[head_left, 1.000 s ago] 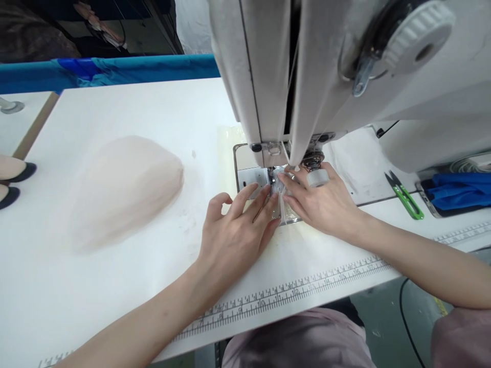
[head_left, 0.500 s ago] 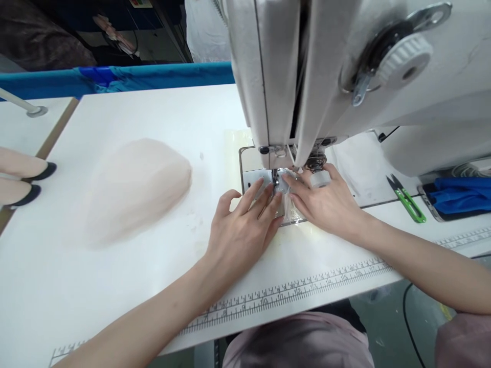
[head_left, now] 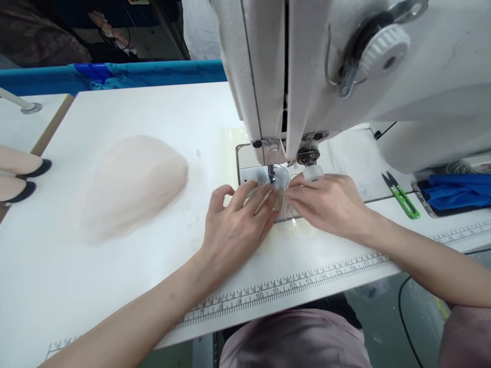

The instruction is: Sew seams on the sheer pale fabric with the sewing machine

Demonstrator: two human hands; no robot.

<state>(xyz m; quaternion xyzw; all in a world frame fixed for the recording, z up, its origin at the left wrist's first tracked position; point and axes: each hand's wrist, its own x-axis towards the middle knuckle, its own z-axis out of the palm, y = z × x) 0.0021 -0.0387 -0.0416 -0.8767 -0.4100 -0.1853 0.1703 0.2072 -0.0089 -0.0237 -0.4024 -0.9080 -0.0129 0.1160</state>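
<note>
A white sewing machine (head_left: pixel 330 71) stands over the white table (head_left: pixel 115 276). Under its needle (head_left: pixel 272 174) lies a small sheer, nearly clear piece of fabric (head_left: pixel 286 207) on the metal plate (head_left: pixel 251 174). My left hand (head_left: pixel 233 227) lies flat with fingers stretched out, fingertips pressing the fabric just left of the needle. My right hand (head_left: pixel 330 204) lies flat on the fabric's right side, fingers pointing left toward the needle.
A heap of pale pink sheer fabric (head_left: pixel 130 184) lies at the left. Green thread snips (head_left: pixel 401 197) and a blue cloth (head_left: pixel 456 191) sit at the right. A printed ruler (head_left: pixel 287 286) runs along the front edge. Two black-tipped shapes (head_left: pixel 23 176) show at the far left.
Both hands have drawn back slightly toward me from the needle, still flat on the sheer piece. The camera shifted a little.
</note>
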